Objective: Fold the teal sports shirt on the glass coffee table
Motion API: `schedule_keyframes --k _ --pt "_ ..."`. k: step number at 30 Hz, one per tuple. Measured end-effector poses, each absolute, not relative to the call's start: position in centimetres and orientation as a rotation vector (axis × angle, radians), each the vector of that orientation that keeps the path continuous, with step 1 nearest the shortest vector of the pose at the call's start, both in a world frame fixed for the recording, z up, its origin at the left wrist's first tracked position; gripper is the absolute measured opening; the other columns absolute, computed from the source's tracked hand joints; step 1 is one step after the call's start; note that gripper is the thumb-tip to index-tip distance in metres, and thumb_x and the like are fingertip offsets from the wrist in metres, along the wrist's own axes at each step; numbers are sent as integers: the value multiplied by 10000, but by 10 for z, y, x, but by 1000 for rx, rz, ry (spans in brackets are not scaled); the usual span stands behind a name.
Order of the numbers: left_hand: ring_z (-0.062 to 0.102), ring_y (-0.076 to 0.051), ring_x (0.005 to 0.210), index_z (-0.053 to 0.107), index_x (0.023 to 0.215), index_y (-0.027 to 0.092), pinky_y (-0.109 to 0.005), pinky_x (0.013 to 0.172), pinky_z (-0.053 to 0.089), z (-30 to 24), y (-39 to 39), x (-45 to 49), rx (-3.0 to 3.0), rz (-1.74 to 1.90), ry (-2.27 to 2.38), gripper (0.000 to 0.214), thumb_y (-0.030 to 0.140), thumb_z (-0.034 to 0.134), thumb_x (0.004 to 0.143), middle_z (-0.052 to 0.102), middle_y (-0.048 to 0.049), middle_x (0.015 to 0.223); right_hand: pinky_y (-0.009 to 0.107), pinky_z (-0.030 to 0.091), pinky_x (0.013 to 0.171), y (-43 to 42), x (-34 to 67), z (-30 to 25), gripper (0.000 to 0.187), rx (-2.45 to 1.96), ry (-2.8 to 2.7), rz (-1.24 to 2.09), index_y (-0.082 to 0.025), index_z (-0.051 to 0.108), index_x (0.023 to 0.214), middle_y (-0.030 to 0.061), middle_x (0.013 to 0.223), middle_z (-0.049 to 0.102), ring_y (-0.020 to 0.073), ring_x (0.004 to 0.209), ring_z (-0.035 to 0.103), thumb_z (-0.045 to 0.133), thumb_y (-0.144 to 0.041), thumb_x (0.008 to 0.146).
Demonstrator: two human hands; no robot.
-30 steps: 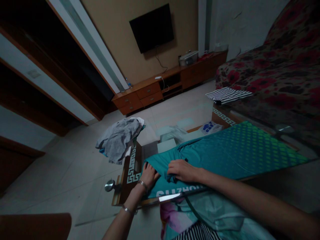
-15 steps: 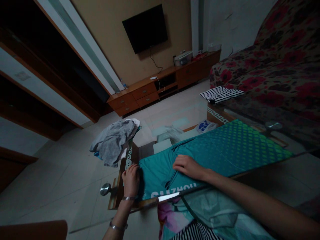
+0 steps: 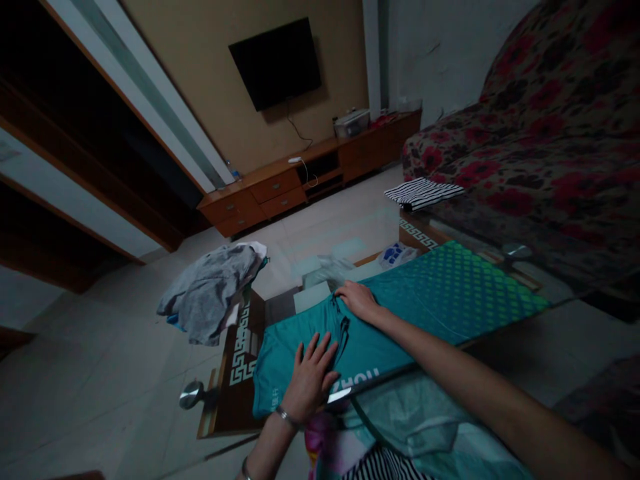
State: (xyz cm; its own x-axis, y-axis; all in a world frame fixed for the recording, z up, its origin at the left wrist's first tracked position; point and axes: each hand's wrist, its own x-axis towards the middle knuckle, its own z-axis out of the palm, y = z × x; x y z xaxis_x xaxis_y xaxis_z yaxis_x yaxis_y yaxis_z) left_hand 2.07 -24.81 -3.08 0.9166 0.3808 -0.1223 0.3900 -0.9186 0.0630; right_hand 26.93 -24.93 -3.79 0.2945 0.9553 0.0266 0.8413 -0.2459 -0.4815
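A teal shirt with a green diamond pattern at its right end lies stretched along the glass coffee table. Upside-down white lettering, partly covered, runs near its front edge. My left hand rests flat on the left part of the shirt, fingers spread. My right hand is at the shirt's far edge, its fingers bent and close together on the cloth by a bunched fold. What its fingertips grip is partly hidden.
Grey clothes are heaped at the table's left corner. A striped folded garment lies at the far right corner. More clothing is in front of me. A flowered sofa stands right; a TV cabinet stands along the wall.
My left hand has moved right from the shirt's left edge onto its surface and opened out. My right hand has shifted to the far edge. The shirt's left end now spreads farther toward me.
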Motion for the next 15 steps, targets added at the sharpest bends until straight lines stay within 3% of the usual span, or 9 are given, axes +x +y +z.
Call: schedule_keyframes --k 4,7,11,15 --pt "291 -264 1377 439 1360 326 -538 1053 308 -20 -242 24 2940 -132 617 431 410 393 939 401 -25 1464 266 393 828 -258 273 -32 286 -2169 -1632 352 -243 675 1086 70 1054 642 199 984 571 459 -234 899" --pt "374 -240 1328 562 1234 272 -515 1046 316 -14 -239 42 2909 -1 694 342 301 364 957 505 -34 1383 275 380 851 -276 271 -29 274 -2138 -1721 284 -227 667 1062 71 1058 638 198 1003 546 441 -210 909" --pt "443 -228 1256 577 1191 216 -479 1022 334 -9 -239 74 2884 224 804 329 198 359 946 570 -64 1298 288 383 829 -293 270 -31 249 -2130 -1834 206 -215 670 1019 81 1027 626 209 1003 522 442 -235 920" --pt "473 -256 1160 530 1232 201 -450 945 389 -6 -251 100 2878 319 859 341 311 456 918 556 -101 1248 299 394 812 -284 274 -33 269 -2107 -1864 176 -217 683 1011 88 1008 608 215 992 521 432 -270 930"
